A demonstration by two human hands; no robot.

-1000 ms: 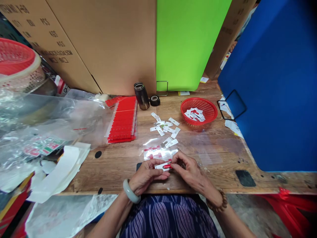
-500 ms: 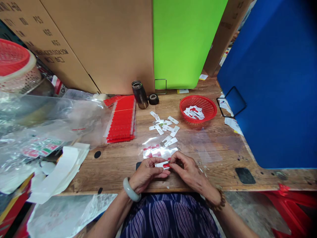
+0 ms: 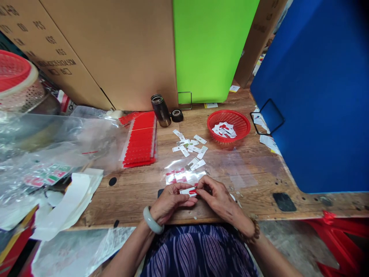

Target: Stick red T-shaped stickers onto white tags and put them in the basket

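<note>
While fingers (image 3: pixel 181 198) grip it from both ends, the held card (image 3: pixel 185 191): white, over the near edge of the wooden surface (image 3: pixel 98 206).
Red piece (image 3: pixel 192 191): over the card's right end, at the right fingertips; whether it lies flat cannot be told, so this card looks part done.
Left hand (image 3: pixel 170 201): thumb and fingers clamped on the card's left end.
Right hand (image 3: pixel 220 199): thumb and forefinger pinched together on the red piece; whether they also catch the card's edge is hidden.
Clear sheet (image 3: pixel 188 176): just beyond the fingers, with several red pieces on it, apparently left to use.
Loose cards (image 3: pixel 196 149): scattered farther beyond the fingers, two of them at the sheet; no red shows on them, so they seem undone.
Red basket (image 3: pixel 245 126): beyond the right fingers and farther right, holding a heap of cards (image 3: pixel 224 130); red shows on some, which suggests those are done, though overlap hides the rest.
Red strips (image 3: pixel 141 142): stacked beyond the left fingers and well left, seemingly supply left over.
Dark bottle (image 3: pixel 160 111): farther beyond the left fingers, uncapped, its lid (image 3: pixel 177 115) just beside.
</note>
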